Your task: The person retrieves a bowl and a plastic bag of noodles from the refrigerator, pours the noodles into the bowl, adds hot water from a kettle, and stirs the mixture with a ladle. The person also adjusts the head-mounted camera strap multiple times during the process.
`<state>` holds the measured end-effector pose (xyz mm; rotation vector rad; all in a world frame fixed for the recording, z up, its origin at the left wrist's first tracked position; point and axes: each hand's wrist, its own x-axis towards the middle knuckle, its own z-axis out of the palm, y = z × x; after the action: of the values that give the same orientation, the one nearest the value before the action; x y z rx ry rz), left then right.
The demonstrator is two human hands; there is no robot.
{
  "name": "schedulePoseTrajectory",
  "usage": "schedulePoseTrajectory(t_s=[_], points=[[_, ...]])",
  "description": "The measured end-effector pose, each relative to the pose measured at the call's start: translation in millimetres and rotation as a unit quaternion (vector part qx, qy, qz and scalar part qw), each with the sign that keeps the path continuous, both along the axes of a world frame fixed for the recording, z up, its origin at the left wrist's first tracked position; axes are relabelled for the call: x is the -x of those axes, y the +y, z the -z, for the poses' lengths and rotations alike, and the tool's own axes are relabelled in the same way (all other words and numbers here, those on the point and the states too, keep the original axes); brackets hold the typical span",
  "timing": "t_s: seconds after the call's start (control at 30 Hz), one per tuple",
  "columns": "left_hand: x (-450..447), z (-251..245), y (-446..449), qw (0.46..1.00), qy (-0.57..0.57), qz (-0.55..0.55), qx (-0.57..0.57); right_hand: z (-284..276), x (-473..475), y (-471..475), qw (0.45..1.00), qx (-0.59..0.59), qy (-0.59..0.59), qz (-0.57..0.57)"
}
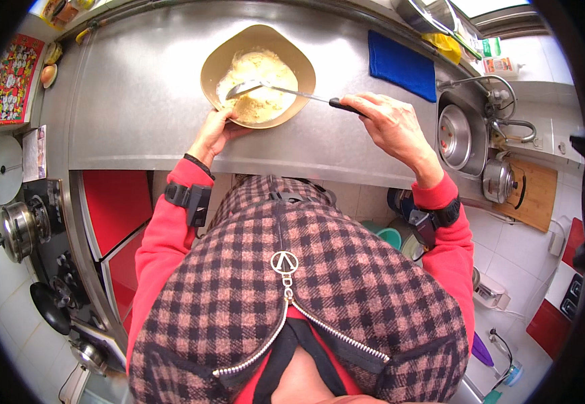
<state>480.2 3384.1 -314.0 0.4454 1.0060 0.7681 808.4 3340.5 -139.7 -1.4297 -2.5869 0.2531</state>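
Observation:
A tan, rounded-square bowl (304, 76) stands on the steel counter, holding a pale yellow, lumpy wet mixture (267, 65). My left hand (215, 132) grips the near left rim of the bowl, its thumb over the edge and its fingers underneath. In my right hand (390, 123) is the black handle of a long metal ladle or large spoon (300, 94). Its head lies in the bowl, partly in the mixture on the left side.
A blue cloth (402, 65) lies right of the bowl on the steel counter (136, 91). Farther right, a sink holds a metal basin (455, 136), near a lidded pot (498, 181) on a wooden board (537, 194). At left are a gas stove (62, 247), a steel pot (17, 232) and a black pan (50, 308).

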Motion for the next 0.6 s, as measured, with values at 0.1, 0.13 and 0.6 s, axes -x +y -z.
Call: schedulePoseTrajectory(t_s=[0.1, 0.13, 0.6], points=[[0, 3, 0, 1.000, 0.001, -0.002, -0.006, 7, 0, -7, 1.000, 0.022, -0.001, 0.004], [-1, 4, -1, 1.000, -0.001, -0.002, -0.013, 14, 0, -8, 0.999, 0.034, -0.011, 0.010], [1, 16, -3, 1.000, 0.002, -0.023, 0.010, 99, 3, 28, 0.974, 0.119, 0.111, 0.155]])
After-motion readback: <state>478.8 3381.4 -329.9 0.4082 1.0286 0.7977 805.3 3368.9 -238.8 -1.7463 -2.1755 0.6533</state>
